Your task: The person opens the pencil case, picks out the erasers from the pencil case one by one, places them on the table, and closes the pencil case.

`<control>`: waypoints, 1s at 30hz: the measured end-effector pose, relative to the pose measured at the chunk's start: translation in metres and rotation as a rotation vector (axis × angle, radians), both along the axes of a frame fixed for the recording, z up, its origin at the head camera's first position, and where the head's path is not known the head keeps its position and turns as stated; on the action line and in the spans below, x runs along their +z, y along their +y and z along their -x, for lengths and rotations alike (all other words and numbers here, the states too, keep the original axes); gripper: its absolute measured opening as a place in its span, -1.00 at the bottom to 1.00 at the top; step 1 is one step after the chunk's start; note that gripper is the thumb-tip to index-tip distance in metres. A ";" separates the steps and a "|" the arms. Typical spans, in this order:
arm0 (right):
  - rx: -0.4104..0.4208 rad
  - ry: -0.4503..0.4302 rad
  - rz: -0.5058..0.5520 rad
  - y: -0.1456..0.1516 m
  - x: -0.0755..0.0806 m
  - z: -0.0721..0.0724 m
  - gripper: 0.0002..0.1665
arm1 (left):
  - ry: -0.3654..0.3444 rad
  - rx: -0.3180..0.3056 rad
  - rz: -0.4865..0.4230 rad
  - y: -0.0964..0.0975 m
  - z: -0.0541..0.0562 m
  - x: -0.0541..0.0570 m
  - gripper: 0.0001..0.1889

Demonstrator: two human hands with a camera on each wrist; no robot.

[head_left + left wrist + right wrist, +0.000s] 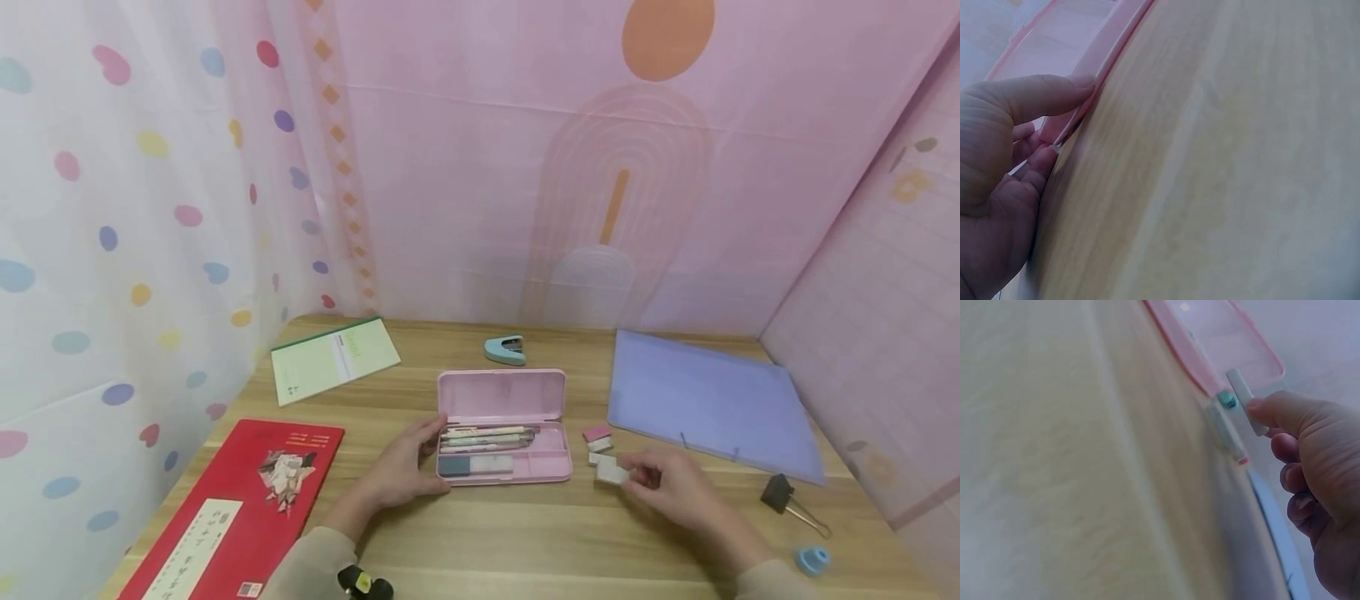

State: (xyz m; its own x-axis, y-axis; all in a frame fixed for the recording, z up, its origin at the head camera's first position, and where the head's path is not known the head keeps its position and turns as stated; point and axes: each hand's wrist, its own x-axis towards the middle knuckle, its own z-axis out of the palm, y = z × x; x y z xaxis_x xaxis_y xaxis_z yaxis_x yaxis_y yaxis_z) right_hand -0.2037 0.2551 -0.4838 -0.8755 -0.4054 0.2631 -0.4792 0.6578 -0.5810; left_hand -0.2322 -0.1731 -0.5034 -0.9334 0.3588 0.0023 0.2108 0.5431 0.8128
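We list one curtained study corner: wood-grain tabletop (525, 533), pink printed curtain (457, 192), white dotted curtain (172, 242); as evidence we count green notebook (330, 364), blue stapler (504, 351), pencil case (501, 396).

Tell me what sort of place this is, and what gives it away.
Probably a study or craft desk, curtained off by printed cloth: a wood-grain tabletop holding an open pink pencil case, a light blue stapler and a pale green notebook.
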 end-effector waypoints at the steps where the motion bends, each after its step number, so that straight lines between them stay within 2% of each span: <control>1: 0.002 -0.023 0.003 0.001 -0.002 -0.001 -0.82 | 0.000 -0.002 -0.001 0.000 0.000 0.000 0.06; 4: 0.006 -0.071 0.012 0.002 -0.010 -0.001 -0.85 | 0.006 -0.005 0.005 0.000 0.000 -0.001 0.06; 8: 0.006 -0.088 0.015 0.001 -0.016 0.000 -0.89 | -0.005 -0.001 0.009 0.000 0.000 -0.002 0.06; 16: -0.024 -0.109 0.002 -0.001 -0.017 0.002 -0.92 | -0.015 0.001 0.005 0.001 -0.001 0.001 0.05; 30: -0.044 -0.123 0.029 -0.001 -0.020 0.003 -0.75 | -0.017 0.006 -0.003 0.001 -0.002 0.003 0.05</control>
State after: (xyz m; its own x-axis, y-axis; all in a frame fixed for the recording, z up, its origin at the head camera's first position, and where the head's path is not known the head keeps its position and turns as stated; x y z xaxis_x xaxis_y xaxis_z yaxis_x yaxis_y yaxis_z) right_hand -0.2068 0.2542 -0.5041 -0.9188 -0.3593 0.1635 -0.3738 0.6591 -0.6526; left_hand -0.2304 -0.1720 -0.5007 -0.9354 0.3534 -0.0121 0.1941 0.5419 0.8177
